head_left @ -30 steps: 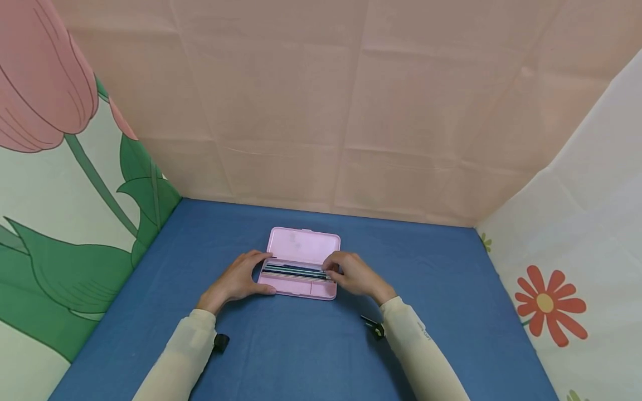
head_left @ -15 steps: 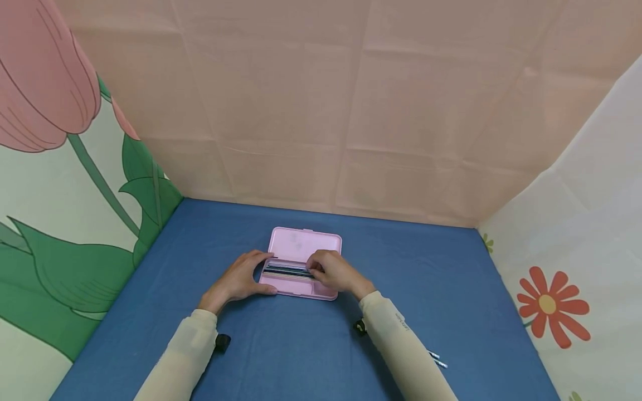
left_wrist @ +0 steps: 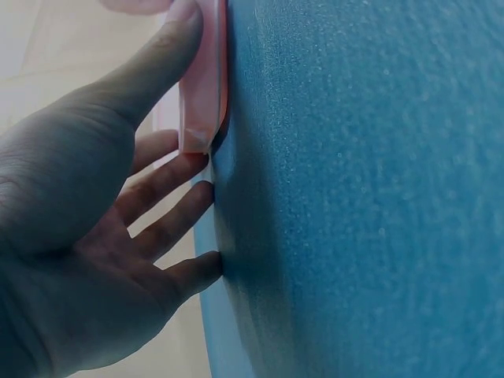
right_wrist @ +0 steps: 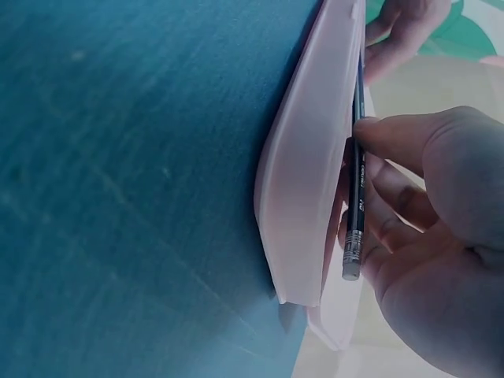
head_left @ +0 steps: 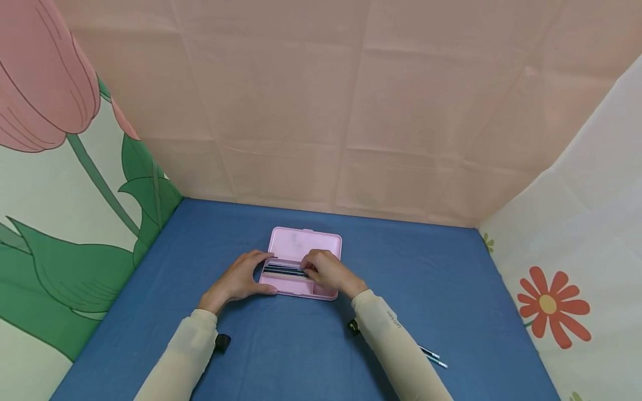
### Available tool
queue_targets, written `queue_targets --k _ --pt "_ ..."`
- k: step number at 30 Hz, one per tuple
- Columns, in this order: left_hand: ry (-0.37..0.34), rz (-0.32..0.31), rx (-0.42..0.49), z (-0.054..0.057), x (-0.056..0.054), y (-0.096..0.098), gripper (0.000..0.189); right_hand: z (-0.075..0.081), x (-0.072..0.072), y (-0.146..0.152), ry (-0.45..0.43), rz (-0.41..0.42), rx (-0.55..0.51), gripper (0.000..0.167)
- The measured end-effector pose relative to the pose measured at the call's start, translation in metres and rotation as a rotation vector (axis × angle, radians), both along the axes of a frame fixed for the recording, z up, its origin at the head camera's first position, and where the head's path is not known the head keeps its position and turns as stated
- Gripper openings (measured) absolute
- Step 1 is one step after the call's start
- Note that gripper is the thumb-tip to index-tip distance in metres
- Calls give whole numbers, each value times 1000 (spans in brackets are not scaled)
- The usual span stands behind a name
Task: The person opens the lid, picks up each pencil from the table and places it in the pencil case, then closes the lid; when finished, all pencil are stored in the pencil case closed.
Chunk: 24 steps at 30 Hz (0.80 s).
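A pink pencil case [head_left: 293,288] lies with its lid [head_left: 301,242] folded back, and several pencils [head_left: 283,271] lie lengthwise inside. My left hand [head_left: 241,280] holds the case's left end, thumb at the near edge and forefinger near the hinge. In the left wrist view the thumb presses the case's side while the other fingers spread behind its end. At the case's right half, my right hand [head_left: 328,273] pinches a dark pencil [right_wrist: 357,185] between thumb and fingers. Its eraser end points back toward the wrist, over the case's right end. The pencil's tip is hidden.
Two pencils [head_left: 433,359] lie on the blue tablecloth [head_left: 281,356], partly hidden by the right sleeve [head_left: 401,351]. A beige cloth [head_left: 321,111] hangs behind the table, with printed cloths at the left and right.
My right hand has moved left along the case, from its right end toward the middle. The two pencils on the table have come out from behind the right forearm. The left hand stays put.
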<state>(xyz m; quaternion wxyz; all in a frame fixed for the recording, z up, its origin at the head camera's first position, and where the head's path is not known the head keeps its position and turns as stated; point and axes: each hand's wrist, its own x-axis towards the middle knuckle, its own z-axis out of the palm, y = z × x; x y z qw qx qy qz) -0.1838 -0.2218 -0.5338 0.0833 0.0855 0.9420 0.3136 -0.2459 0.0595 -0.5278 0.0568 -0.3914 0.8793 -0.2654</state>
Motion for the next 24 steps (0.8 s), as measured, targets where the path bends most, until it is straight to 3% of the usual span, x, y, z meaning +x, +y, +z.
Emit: queue_targets --k 5,6,10,12,16,17,20,23,24 --pt "-2 2 3 1 1 1 99 -3 -1 0 23 19 -12 15" --pt "-1 2 2 1 1 1 99 -12 -6 2 49 35 -19 15" --pt "1 3 2 1 1 0 98 -17 -9 2 59 56 -12 16" --pt "3 3 1 1 1 0 98 -29 -15 1 86 67 -2 17" --pt "-1 6 1 0 0 0 97 -27 -14 1 50 63 -18 18" --pt "-2 6 1 0 0 0 97 -37 -19 3 81 74 -27 18" --pt "-8 7 3 0 0 0 97 -16 -8 6 57 66 -30 18" --pt "-5 2 -2 -1 0 0 98 -11 -6 12 53 46 -30 18" --pt "-6 3 -1 -1 -1 0 97 3 0 13 27 32 -28 18"
